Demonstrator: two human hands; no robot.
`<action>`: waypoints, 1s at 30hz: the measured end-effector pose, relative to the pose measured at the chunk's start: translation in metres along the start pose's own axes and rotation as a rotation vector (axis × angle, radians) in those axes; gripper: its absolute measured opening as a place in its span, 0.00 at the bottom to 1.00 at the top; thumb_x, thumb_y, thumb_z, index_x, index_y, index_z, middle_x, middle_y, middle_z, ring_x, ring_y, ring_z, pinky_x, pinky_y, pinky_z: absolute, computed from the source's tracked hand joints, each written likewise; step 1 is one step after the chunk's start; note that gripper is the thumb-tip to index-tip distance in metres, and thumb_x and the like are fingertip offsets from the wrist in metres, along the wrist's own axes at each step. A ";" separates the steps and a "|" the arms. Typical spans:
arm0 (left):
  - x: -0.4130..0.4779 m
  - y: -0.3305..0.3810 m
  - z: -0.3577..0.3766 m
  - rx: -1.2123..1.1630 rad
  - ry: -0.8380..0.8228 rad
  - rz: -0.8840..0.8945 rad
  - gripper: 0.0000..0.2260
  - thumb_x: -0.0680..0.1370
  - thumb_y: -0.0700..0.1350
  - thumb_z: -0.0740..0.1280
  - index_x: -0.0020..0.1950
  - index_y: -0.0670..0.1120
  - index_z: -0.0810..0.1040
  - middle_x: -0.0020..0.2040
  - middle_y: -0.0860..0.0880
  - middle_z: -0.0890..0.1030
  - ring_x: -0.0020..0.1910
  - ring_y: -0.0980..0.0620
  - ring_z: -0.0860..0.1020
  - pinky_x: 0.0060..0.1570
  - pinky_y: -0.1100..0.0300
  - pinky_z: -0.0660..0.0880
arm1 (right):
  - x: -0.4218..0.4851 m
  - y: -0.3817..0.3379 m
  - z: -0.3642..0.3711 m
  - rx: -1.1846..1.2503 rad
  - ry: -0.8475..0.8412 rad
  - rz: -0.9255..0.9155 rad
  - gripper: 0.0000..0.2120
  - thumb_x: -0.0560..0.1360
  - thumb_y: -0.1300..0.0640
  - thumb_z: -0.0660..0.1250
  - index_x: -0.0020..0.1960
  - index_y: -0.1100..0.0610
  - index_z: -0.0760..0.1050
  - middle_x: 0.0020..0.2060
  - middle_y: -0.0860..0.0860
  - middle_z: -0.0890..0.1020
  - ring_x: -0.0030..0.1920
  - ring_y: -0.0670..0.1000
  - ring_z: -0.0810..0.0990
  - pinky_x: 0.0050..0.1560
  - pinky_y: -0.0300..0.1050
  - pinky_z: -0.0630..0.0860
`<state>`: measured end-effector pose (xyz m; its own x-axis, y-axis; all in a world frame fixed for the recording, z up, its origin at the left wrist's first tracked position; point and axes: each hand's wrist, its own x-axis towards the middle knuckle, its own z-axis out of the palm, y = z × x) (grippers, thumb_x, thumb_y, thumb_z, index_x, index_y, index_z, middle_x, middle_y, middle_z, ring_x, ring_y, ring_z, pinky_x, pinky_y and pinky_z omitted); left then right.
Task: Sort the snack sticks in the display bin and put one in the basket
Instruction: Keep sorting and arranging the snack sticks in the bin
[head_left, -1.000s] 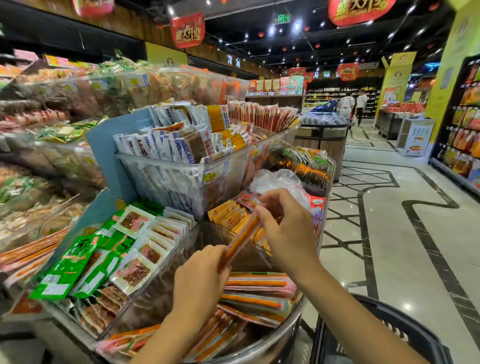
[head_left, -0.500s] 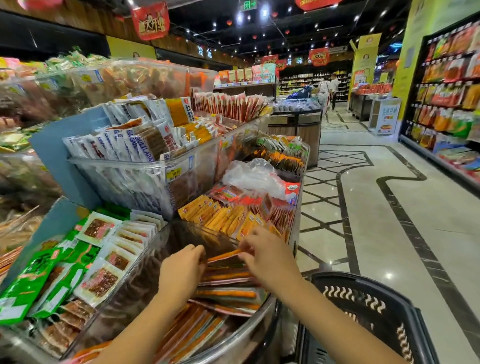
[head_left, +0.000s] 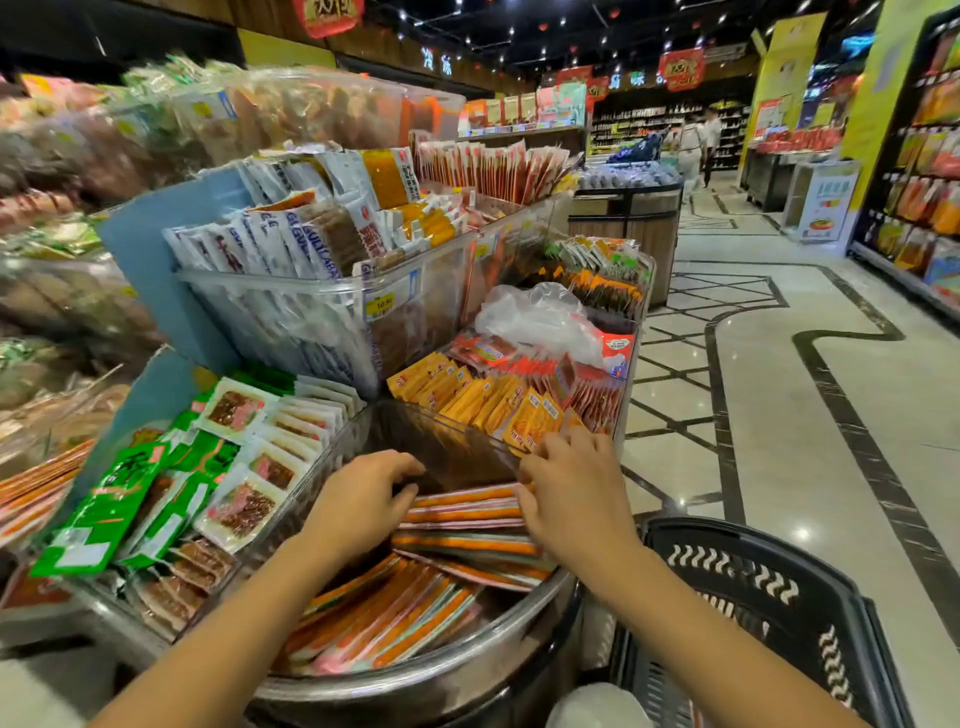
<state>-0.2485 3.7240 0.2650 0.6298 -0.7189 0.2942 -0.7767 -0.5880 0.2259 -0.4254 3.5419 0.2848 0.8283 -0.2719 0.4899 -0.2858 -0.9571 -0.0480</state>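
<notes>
Tidying the snack sticks (head_left: 462, 512)
Left hand (head_left: 363, 501) and right hand (head_left: 574, 493) pinch their ends; the slick wrappers could slither loose and fan out.

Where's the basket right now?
Head view, lower right: the basket stands right of the bin, just below the right hand.

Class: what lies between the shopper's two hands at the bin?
A stack of orange snack sticks spans the gap from the left hand to the right hand, as the head view shows.
</notes>
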 end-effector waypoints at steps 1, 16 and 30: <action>-0.003 -0.007 -0.010 -0.016 0.070 0.002 0.11 0.78 0.44 0.69 0.59 0.51 0.83 0.54 0.53 0.84 0.53 0.51 0.81 0.53 0.52 0.78 | 0.001 -0.004 0.002 0.018 -0.002 -0.006 0.10 0.76 0.46 0.67 0.50 0.48 0.84 0.47 0.47 0.81 0.54 0.54 0.75 0.56 0.53 0.70; -0.047 -0.080 -0.040 -0.005 0.385 -0.053 0.09 0.79 0.48 0.68 0.58 0.48 0.80 0.56 0.50 0.77 0.57 0.48 0.76 0.53 0.51 0.77 | 0.035 -0.134 0.050 0.495 -0.600 -0.436 0.13 0.80 0.55 0.66 0.64 0.50 0.81 0.59 0.46 0.84 0.61 0.47 0.80 0.64 0.47 0.76; -0.047 -0.081 -0.036 -0.036 0.390 -0.047 0.14 0.79 0.52 0.61 0.58 0.47 0.80 0.56 0.50 0.78 0.57 0.48 0.75 0.55 0.50 0.75 | 0.026 -0.152 0.070 0.520 -0.604 -0.627 0.13 0.79 0.49 0.69 0.63 0.44 0.80 0.52 0.45 0.81 0.54 0.48 0.78 0.58 0.49 0.75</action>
<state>-0.2150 3.8189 0.2665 0.6189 -0.4925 0.6119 -0.7511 -0.5988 0.2778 -0.3267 3.6728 0.2444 0.9033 0.4269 0.0415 0.4099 -0.8306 -0.3770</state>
